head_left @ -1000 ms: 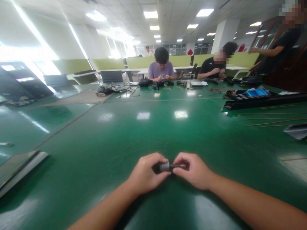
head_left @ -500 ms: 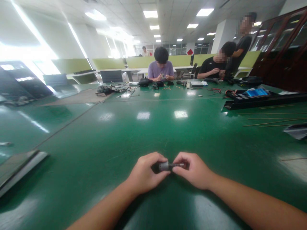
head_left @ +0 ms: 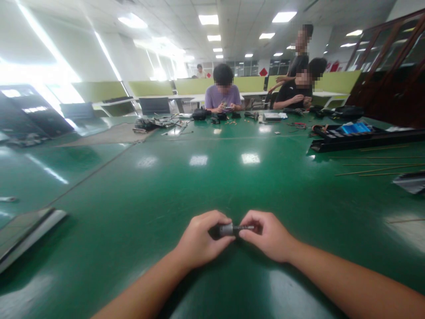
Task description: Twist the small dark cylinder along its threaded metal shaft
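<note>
Low in the middle of the view, a small motor-like cylinder, grey with a dark end, lies sideways between my hands. A thin, ridged metal shaft sticks out of it to the right. My left hand is closed around the grey body, thumb in front and fingers behind. On the shaft side, my right hand pinches the shaft between thumb and curled fingers, and the bright tip shows inside its grip. My fingers hide parts of the piece. Both hands are just above or on the green tabletop; which, I cannot tell.
A flat, light-edged panel lies at the left. To the right are thin rods and a long black tray with blue items. Loose parts lie along the far side, where a person in purple and one in black sit.
My hands and the motor-like cylinder are nearly still, with at most a tiny shift left. In the background, a standing person has moved left, behind the seated person in black.
</note>
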### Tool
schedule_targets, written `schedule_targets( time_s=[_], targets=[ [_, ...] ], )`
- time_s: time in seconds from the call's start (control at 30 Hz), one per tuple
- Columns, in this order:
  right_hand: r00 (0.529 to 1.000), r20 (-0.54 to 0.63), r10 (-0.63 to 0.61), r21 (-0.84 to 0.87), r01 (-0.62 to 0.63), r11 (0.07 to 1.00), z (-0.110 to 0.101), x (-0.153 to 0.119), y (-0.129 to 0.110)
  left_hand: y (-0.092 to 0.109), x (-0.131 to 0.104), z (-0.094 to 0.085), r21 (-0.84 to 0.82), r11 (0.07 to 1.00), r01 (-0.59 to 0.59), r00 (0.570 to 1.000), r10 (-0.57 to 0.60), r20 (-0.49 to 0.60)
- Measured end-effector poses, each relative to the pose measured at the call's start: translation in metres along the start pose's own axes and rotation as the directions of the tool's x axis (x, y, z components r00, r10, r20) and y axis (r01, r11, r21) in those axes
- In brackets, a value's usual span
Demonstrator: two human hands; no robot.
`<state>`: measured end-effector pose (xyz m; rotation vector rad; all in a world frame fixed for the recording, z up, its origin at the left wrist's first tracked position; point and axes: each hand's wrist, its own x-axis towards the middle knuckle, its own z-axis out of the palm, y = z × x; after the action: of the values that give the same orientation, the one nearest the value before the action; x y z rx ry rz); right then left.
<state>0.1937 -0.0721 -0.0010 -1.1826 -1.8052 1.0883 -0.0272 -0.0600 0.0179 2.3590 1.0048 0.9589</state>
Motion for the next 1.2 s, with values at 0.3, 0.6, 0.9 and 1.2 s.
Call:
schedule_targets(
  time_s=[0.3,0.6,0.9,1.2],
  targets=[
    [1.000,0.001,0.004,-0.009,-0.004,1.000,-0.0007,0.0007,-0.0010,0.0013,0.0008,-0.0009,0.003,1.000,-0.016,1.000,0.016,-0.008],
    [1.000,-0.006,-0.003,-0.002,0.003,1.000,-0.0001,0.0011,0.0006,-0.0020,-0.0012,0.0005,0.009,1.000,-0.024,1.000,0.024,-0.019],
    [1.000,-0.003,0.001,0.006,-0.001,1.000,-0.0006,0.0012,0.0006,-0.0005,0.0008,-0.0010,0.008,1.000,-0.011,1.000,0.011,-0.024],
    [1.000,-0.019,0.004,0.007,-0.003,1.000,0.0000,0.0011,0.0001,-0.0018,0.0003,-0.0014,0.009,1.000,-0.012,1.000,0.013,-0.019]
  ],
)
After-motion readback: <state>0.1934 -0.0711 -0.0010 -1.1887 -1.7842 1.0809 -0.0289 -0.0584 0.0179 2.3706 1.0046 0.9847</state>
